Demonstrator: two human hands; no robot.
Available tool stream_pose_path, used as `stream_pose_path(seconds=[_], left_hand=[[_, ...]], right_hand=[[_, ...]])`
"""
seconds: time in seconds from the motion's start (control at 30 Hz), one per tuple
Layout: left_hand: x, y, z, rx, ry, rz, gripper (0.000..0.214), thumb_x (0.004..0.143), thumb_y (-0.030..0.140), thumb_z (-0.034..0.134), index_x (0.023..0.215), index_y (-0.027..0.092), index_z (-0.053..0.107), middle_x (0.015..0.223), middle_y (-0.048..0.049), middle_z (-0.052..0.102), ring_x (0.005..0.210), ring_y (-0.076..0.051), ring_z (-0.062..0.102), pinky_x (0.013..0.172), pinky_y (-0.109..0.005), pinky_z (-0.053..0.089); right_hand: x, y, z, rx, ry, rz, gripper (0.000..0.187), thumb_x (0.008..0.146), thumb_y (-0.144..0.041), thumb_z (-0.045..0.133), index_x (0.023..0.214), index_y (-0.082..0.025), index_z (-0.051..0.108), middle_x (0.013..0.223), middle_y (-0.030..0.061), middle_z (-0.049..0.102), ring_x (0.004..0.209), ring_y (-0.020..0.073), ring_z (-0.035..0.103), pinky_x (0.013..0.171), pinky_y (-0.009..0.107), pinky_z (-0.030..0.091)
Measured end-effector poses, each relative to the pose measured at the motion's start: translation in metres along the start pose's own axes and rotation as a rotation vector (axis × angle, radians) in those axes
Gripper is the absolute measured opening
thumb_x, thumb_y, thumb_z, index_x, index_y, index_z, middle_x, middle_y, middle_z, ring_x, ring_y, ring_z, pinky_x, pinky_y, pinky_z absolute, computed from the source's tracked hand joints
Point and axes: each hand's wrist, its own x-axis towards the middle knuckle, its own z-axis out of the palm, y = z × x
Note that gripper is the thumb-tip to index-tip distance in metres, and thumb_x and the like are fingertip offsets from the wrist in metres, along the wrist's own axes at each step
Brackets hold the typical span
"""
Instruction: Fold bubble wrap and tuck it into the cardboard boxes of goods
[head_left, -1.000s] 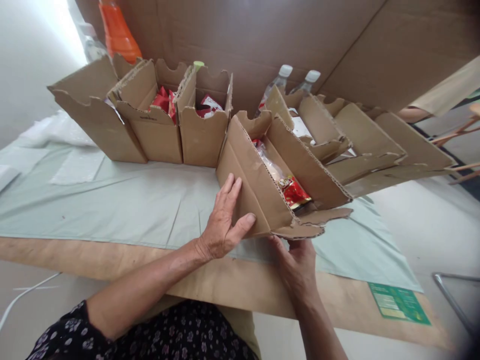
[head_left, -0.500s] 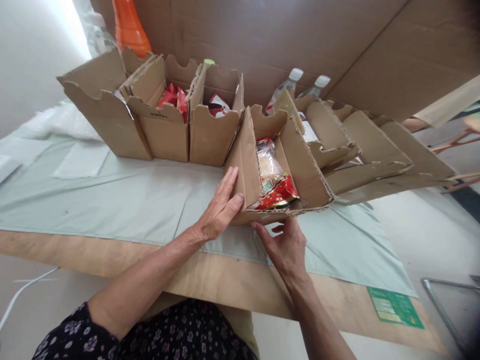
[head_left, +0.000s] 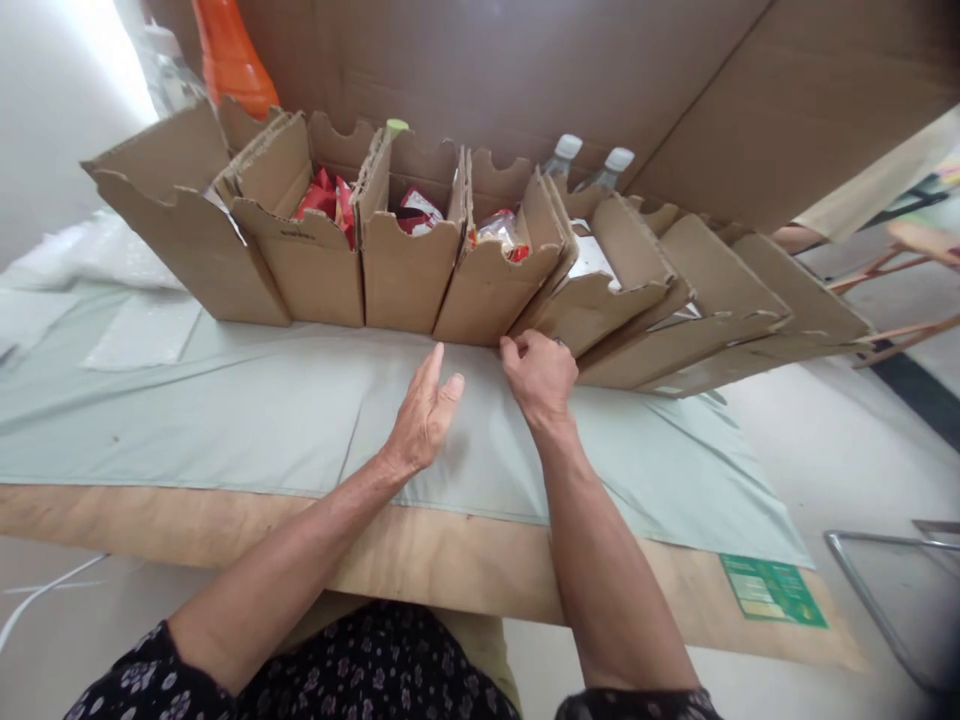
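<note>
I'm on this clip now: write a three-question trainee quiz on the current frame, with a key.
1. True or false: the left hand is open and holds nothing.
2. What colour are the caps on the two clear bottles behind the right-hand part of the row of cardboard boxes? A) orange B) white C) red
3. Fill in: a pale green ____ lies under the right hand.

Key: 1. True. 2. B. 3. Cloth.

Head cam, fwd & down, close
</note>
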Motion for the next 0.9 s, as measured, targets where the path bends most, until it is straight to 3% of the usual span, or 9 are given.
stream_pose_path(seconds=[0.27,0.37,0.43,0.5,0.6,0.7,0.8,0.9], left_hand=[[0.002,0.0,0.003,-0.126,0.134,-0.086,0.07,0.1,0.064,0.05,0.155,0.021,0.044,0.168,-0.0172,0.041,0.16,-0.034,0.033,0.131,-0.056,0.026],[0.003,-0.001,0.003,-0.196,0.193,-0.097,0.065,0.099,0.065,0.053,0.15,0.024,0.049,0.165,-0.0153,0.047,0.156,-0.035,0.04,0.127,-0.058,0.033],[0.006,-0.004,0.002,-0.266,0.261,-0.13,0.059,0.099,0.063,0.054,0.145,0.026,0.053,0.16,-0.0141,0.052,0.151,-0.035,0.048,0.124,-0.057,0.038],[0.01,-0.008,0.0,-0.315,0.333,-0.169,0.056,0.099,0.06,0.053,0.142,0.024,0.055,0.157,-0.0149,0.055,0.146,-0.035,0.053,0.122,-0.058,0.041],[0.018,-0.01,-0.007,-0.329,0.422,-0.186,0.054,0.101,0.057,0.049,0.14,0.021,0.054,0.155,-0.0173,0.055,0.146,-0.035,0.052,0.121,-0.058,0.041],[0.02,-0.003,-0.019,-0.336,0.518,-0.17,0.05,0.1,0.053,0.048,0.139,0.022,0.054,0.154,-0.0159,0.055,0.147,-0.033,0.051,0.123,-0.056,0.039],[0.009,0.008,-0.037,-0.343,0.641,-0.113,0.05,0.1,0.053,0.047,0.141,0.025,0.051,0.158,-0.0132,0.052,0.151,-0.03,0.047,0.126,-0.052,0.036],[-0.016,0.012,-0.058,-0.334,0.772,0.009,0.05,0.1,0.053,0.049,0.142,0.026,0.052,0.158,-0.0119,0.051,0.15,-0.028,0.047,0.126,-0.048,0.036]], right_hand=[[-0.035,-0.014,-0.013,0.316,-0.04,-0.299,0.019,0.091,-0.034,0.057,0.088,-0.022,0.071,0.082,0.0047,0.076,0.074,0.0198,0.07,0.075,0.032,0.05],[-0.027,-0.04,-0.029,0.392,0.021,-0.427,0.026,0.093,-0.033,0.055,0.11,-0.022,0.072,0.086,0.0025,0.076,0.074,0.0178,0.068,0.076,0.032,0.052],[-0.012,-0.066,-0.035,0.393,0.052,-0.517,0.04,0.093,-0.029,0.054,0.132,-0.023,0.064,0.085,0.0006,0.074,0.073,0.0177,0.066,0.079,0.034,0.053],[0.008,-0.094,-0.034,0.358,0.058,-0.587,0.049,0.091,-0.024,0.055,0.141,-0.023,0.058,0.084,0.0005,0.072,0.076,0.0191,0.066,0.084,0.038,0.053],[0.035,-0.126,-0.023,0.258,0.05,-0.593,0.036,0.087,-0.019,0.058,0.122,-0.019,0.066,0.085,0.0038,0.07,0.084,0.0235,0.067,0.09,0.046,0.053],[0.04,-0.138,-0.018,0.146,0.045,-0.507,0.018,0.087,-0.014,0.058,0.101,-0.018,0.069,0.081,0.0061,0.068,0.087,0.0264,0.068,0.088,0.047,0.053],[0.014,-0.128,-0.029,0.084,0.02,-0.496,0.016,0.09,-0.016,0.057,0.098,-0.02,0.07,0.075,0.005,0.068,0.08,0.0249,0.068,0.081,0.039,0.051],[-0.033,-0.1,-0.053,0.111,-0.018,-0.576,0.014,0.094,-0.021,0.055,0.096,-0.022,0.069,0.071,0.0012,0.068,0.067,0.0194,0.065,0.069,0.031,0.047]])
